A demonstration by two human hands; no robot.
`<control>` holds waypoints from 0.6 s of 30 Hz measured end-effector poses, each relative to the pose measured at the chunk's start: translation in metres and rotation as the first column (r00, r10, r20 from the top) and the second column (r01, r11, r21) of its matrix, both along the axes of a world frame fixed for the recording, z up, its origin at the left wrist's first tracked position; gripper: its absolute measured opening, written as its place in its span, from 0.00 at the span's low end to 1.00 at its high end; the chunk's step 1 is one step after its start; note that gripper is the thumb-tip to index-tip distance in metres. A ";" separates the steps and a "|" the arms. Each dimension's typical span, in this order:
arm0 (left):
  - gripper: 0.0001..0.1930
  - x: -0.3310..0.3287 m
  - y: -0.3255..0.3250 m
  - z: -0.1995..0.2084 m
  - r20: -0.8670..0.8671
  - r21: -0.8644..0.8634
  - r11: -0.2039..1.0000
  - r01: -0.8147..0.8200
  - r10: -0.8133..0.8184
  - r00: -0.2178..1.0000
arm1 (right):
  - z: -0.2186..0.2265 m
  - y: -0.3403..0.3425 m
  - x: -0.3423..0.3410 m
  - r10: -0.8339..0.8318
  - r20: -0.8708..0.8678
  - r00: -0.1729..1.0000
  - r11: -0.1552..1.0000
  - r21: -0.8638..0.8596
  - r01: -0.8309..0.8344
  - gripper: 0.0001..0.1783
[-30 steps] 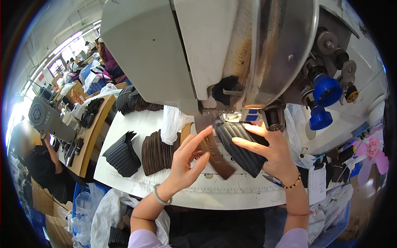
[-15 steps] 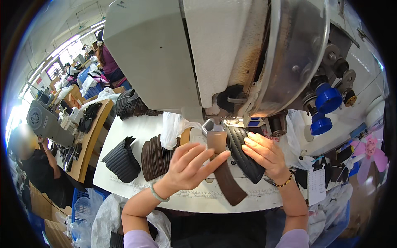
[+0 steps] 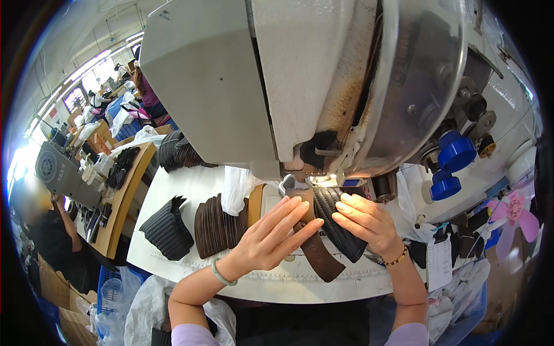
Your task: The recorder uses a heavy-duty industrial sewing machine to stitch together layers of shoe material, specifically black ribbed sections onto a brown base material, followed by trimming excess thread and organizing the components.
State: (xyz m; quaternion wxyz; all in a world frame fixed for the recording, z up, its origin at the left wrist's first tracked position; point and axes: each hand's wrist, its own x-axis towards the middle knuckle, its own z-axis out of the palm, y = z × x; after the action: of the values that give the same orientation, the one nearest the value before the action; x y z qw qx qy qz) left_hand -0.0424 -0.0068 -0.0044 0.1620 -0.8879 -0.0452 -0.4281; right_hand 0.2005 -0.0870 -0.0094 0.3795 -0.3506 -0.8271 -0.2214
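A black ribbed leather-like piece lies under the needle area of a sewing machine. My right hand is on its right edge, fingertips over the top and thumb hidden. A curved brown strip runs from the machine toward me, left of the black piece. My left hand is over this strip with its fingers stretched out and pointing to the machine. Whether its fingertips press on the strip is hard to tell.
Left on the white table are a stack of brown pieces, another black ribbed piece and a white plastic bag. Blue knobs and a pink fan are at right. A co-worker sits far left.
My left hand has moved slightly right and forward, its fingers now straighter over the brown strip. The black piece and the strip have shifted slightly.
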 end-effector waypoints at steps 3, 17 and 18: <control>0.19 0.002 -0.002 0.002 0.022 0.007 1.000 0.010 -0.010 1.000 | -0.001 0.000 0.001 -0.006 0.009 1.000 1.000 -0.001 0.006 0.20; 0.22 0.004 -0.008 0.020 -0.095 -0.036 0.998 -0.047 0.044 0.995 | -0.001 0.001 -0.001 0.008 -0.045 0.999 1.000 -0.024 -0.009 0.21; 0.23 0.004 -0.008 0.021 -0.104 -0.043 0.998 -0.047 0.042 0.994 | -0.002 0.000 -0.002 0.007 -0.045 0.999 1.000 -0.023 -0.008 0.21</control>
State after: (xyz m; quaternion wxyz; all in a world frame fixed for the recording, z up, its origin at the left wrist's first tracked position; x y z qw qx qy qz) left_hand -0.0385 -0.0144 0.0161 0.1536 -0.9110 -0.0662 -0.3770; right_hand 0.1988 -0.0866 -0.0111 0.3948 -0.3568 -0.8221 -0.2023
